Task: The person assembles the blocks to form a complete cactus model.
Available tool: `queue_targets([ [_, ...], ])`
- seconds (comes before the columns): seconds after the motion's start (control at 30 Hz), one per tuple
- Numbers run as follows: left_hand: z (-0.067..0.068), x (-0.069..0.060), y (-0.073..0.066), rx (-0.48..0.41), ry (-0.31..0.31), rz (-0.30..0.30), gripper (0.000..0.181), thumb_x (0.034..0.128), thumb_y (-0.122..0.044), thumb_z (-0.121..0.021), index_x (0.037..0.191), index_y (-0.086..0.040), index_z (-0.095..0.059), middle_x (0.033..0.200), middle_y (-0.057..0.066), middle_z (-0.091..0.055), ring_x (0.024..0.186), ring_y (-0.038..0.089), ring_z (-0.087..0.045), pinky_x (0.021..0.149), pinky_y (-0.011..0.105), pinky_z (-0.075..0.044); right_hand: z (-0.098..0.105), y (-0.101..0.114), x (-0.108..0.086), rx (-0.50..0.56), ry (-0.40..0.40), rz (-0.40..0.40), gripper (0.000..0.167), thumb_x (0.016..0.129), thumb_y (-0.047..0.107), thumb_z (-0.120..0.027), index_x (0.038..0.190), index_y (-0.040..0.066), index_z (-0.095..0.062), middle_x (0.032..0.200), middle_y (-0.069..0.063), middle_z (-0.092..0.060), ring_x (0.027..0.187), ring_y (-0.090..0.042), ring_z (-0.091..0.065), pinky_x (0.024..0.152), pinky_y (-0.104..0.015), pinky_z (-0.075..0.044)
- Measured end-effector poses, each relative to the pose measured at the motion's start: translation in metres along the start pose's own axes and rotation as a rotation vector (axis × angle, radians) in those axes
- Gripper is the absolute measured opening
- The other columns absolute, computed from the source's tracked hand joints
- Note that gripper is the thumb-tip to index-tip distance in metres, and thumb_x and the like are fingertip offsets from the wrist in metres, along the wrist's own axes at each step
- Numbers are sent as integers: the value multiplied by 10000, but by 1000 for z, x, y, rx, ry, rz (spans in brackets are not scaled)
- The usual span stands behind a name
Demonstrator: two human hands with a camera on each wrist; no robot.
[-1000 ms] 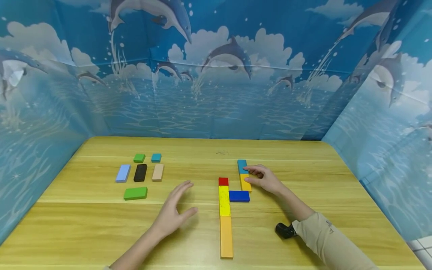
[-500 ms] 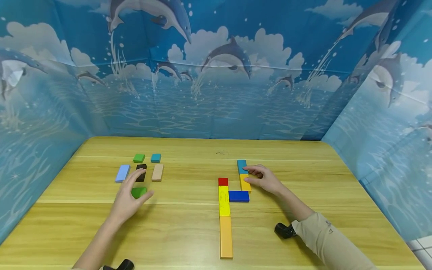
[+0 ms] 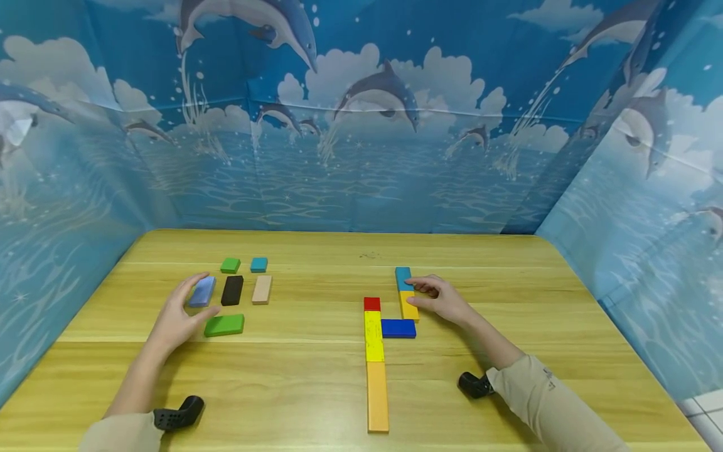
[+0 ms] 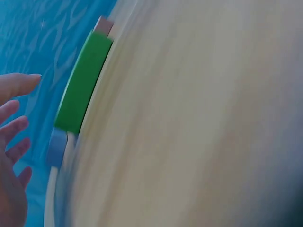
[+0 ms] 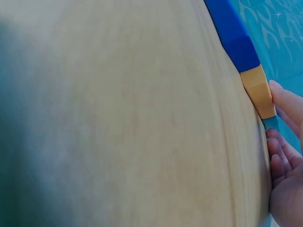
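Left hand [image 3: 171, 323] shifts to pale-blue block [image 3: 204, 291], spread, empty. Right hand [image 3: 445, 301], half-curled, touches teal block [image 3: 402, 275], gripping nothing, perhaps steadying it.

A yellowish, wood-grained worktop [image 3: 294, 389] is enclosed at the back and both sides by a blue backdrop [image 3: 361, 207], on which leaping dolphins [image 3: 381, 88], white clouds [image 3: 452, 81] and rippled water [image 3: 226, 182] are printed. Small dark marks [image 3: 369, 255] are seen near the far edge; pale floor tiles [image 3: 707, 417] are glimpsed at far right.
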State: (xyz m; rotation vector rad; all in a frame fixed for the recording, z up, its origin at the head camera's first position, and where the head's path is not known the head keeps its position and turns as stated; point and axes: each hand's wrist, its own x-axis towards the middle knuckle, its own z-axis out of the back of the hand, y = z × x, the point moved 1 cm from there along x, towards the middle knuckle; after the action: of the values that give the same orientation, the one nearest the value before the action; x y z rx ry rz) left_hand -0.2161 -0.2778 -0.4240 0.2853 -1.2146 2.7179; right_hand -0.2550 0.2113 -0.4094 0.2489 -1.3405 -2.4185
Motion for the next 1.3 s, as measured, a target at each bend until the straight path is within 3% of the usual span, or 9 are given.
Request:
queue_targets([
  [0.17, 8, 5, 12, -7, 23, 11, 701, 813, -174, -697, 1392, -28, -331, 1401, 303, -269, 1233, 542, -232, 896, 697, -232, 0, 1, 0, -6, 1, 1, 415, 874, 84, -606, 1250, -63, -508, 1139, -258, -478, 957, -355, -422, 791, -379, -364],
  [0.3, 12, 8, 21, -9, 67, 53, 738, 828, -208, -682, 1422, -43, -277, 1407, 320, -242, 1235, 548, -218, 892, 700, -226, 0, -2, 0, -6, 3, 8, 414, 873, 82, -607, 1248, -62, -510, 1136, -249, -483, 952, -338, -424, 782, -370, -366],
  [0.43, 16, 10, 29, -30, 109, 88, 779, 834, -236, -675, 1442, -46, -227, 1420, 322, -213, 1251, 553, -177, 901, 713, -189, -1, -18, 5, -1, -4, 12, 417, 868, 108, -622, 1248, -33, -524, 1126, -215, -494, 939, -307, -426, 773, -363, -368],
  [0.67, 20, 13, 41, -6, 155, 83, 774, 829, -219, -677, 1438, -31, -237, 1419, 323, -215, 1263, 550, -155, 931, 702, -162, -1, -34, 10, -7, -8, 23, 425, 863, 197, -639, 1251, 50, -548, 1123, -148, -507, 930, -252, -425, 776, -348, -371],
  [0.97, 23, 20, 43, 145, 243, 144, 802, 824, -296, -665, 1452, -74, -217, 1431, 323, -170, 1249, 563, -111, 908, 714, -143, -2, -33, 10, -8, -13, 26, 425, 858, 207, -645, 1244, 54, -555, 1122, -149, -508, 930, -257, -429, 783, -362, -369],
  [1.3, 23, 21, 44, 145, 260, 145, 787, 831, -332, -655, 1443, -66, -238, 1431, 320, -167, 1251, 558, -86, 897, 714, -128, -2, -37, 11, 4, -8, 21, 425, 861, 201, -642, 1248, 53, -550, 1131, -156, -500, 934, -261, -421, 784, -362, -362],
])
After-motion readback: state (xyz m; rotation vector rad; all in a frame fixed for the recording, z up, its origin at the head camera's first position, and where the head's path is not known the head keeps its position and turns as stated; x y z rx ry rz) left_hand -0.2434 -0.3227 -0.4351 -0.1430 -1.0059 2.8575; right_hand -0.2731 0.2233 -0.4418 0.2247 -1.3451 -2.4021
